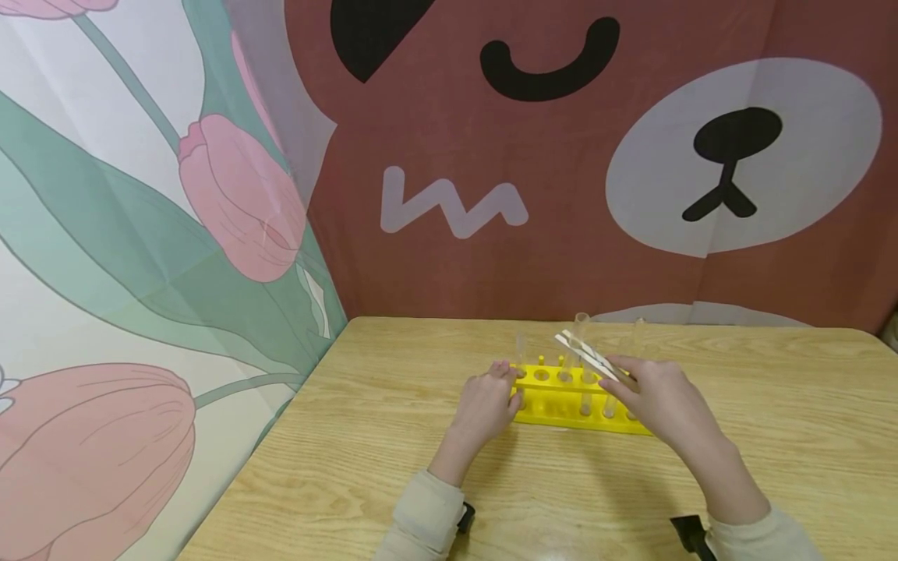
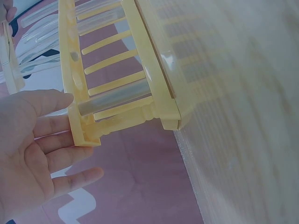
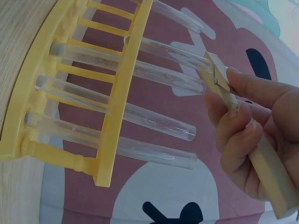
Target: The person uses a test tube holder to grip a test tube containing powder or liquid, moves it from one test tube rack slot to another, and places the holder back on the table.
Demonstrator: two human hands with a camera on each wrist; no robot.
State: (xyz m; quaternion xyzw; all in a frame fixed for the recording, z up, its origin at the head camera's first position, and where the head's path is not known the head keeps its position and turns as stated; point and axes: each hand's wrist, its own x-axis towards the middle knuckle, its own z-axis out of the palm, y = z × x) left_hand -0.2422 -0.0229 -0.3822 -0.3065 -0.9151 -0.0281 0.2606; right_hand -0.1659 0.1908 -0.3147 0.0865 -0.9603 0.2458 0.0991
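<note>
A yellow test tube rack [image 1: 571, 423] stands on the table, with several clear test tubes [image 3: 156, 120] upright in it, mostly toward its right end. At the rack's left end, my left hand [image 1: 484, 401] holds the top plate between thumb and fingers. My right hand [image 1: 662, 397] grips a wooden test tube clamp [image 3: 271, 179] by its handle, above the rack's right half. The clamp's front end is around the upper part of one test tube [image 3: 173, 52]. That tube's lower end is at a hole in the top plate. In the left wrist view, another tube [image 2: 117, 97] stands beside my left fingers.
The rack rests on a wood-grain table [image 1: 393, 389]. Behind it hangs a brown cloth [image 1: 435, 273] with a cartoon bear, and a tulip-print cloth [image 1: 161, 257] is at the left. Short yellow pegs [image 1: 542, 360] rise at the rack's back.
</note>
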